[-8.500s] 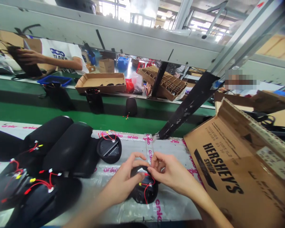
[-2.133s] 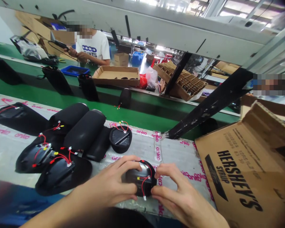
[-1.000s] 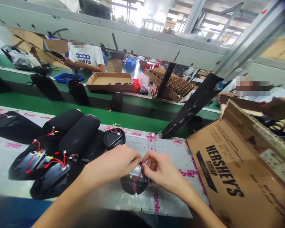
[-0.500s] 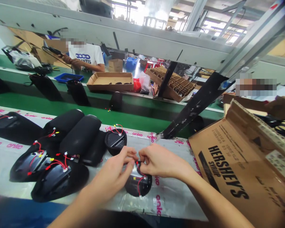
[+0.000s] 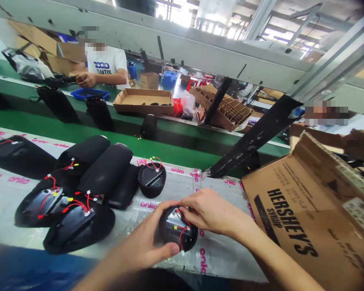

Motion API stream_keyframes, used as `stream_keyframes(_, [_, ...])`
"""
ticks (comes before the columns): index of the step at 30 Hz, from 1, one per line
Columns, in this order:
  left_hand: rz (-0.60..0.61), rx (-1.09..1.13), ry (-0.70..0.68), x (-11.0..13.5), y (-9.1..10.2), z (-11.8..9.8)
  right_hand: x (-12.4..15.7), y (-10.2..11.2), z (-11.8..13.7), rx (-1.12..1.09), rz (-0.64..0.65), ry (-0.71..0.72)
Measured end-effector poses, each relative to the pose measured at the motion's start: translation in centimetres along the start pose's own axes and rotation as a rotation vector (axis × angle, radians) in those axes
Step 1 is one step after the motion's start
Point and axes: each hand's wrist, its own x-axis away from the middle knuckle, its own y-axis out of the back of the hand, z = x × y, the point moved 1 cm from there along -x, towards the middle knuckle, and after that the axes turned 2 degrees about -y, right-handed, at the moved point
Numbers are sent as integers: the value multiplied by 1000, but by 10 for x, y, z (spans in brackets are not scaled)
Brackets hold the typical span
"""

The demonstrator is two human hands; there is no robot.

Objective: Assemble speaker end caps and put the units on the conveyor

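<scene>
A small black oval speaker part with red wires and a yellow connector lies on the plastic-covered bench. My left hand wraps round its left side, thumb under its lower edge. My right hand rests on its upper right edge, with fingertips pinched at the wires on top. Another round black part with red wires lies just behind, untouched.
Several black fabric-covered speaker bodies with red wires lie in a row at left. An open Hershey's Syrup carton stands at right. Beyond are a green conveyor, a slanted black post, cardboard trays and a person in a white shirt.
My left hand has dropped from pinching the wires to gripping the part's left side. My right hand stays on top. The part has tilted so its wired face shows more.
</scene>
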Motion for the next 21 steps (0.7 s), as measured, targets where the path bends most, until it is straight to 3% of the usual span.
stream_keyframes(4, [-114, -59, 43, -10, 7, -16, 3, -2, -3, 15, -3, 60])
stream_keyframes(7, [-163, -272, 108, -26, 17, -44, 7, -7, 0, 10, -56, 26])
stream_keyframes(13, [38, -864, 306, -58, 26, -90, 19, -16, 7, -82, -118, -86])
stream_keyframes(18, [221, -981, 323, -64, 23, -109, 35, -16, 0, -302, -125, -164])
stream_keyframes(21, [265, -1026, 317, -65, 20, -114, 43, -22, -4, -409, -164, -251])
